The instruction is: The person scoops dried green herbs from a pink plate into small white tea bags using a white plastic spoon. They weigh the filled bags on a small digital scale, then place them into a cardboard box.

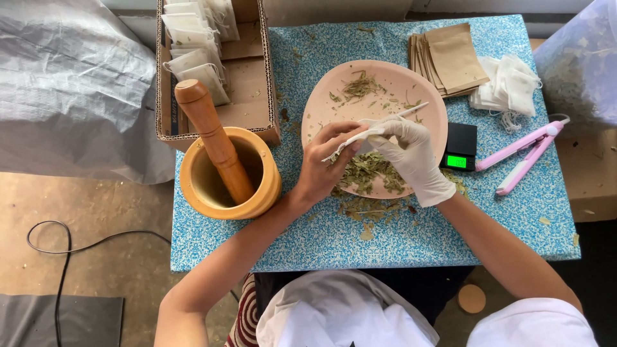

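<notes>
Over the pink plate [421, 87], the bare left hand [324, 170] pinches a small white sachet [350, 140] while the gloved right hand [411, 157] pinches dried leaves [369, 170] into it; next, steadier filling seems needed.

A small herb-packing workshop, this. Left of the fingers stands a wooden mortar [229, 173]; right of them, pocket scale [460, 146], pink sealer [524, 153], empty sachets [508, 85].

Smooth turned-wood mortar [229, 173] and pestle [215, 138] at left; matt pink plate [411, 87] at centre; rough corrugated cardboard box [247, 83], upper left; thin white rubbery glove on right hand [411, 154].
</notes>
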